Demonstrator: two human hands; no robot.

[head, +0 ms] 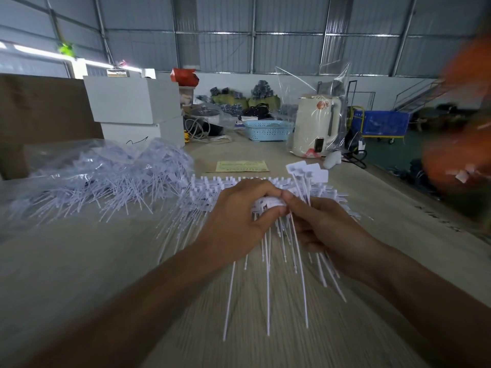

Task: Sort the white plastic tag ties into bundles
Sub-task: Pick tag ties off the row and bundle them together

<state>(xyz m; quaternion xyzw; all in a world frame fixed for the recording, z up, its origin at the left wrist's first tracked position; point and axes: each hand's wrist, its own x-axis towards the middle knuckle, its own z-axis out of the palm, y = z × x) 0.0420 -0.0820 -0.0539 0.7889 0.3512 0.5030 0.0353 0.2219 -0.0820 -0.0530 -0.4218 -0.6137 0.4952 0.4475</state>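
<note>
Bare table [79, 261] near left; bagged ties [101, 176] far left, kettle [316, 126] far right by the edge.
Left hand [239, 221] and right hand [321, 224] both clutching a bundle [268, 205] of white, thin-tailed ties above the flat row [207, 189].

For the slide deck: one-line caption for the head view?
Both hands, left hand and right hand, grip a bunch of white tag ties above the wooden table.

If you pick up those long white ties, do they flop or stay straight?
Probably springy, not floppy: the ties hang from the left hand and right hand as nearly straight tails. They look thin, so likely light, and smooth enough to slip out.
</note>
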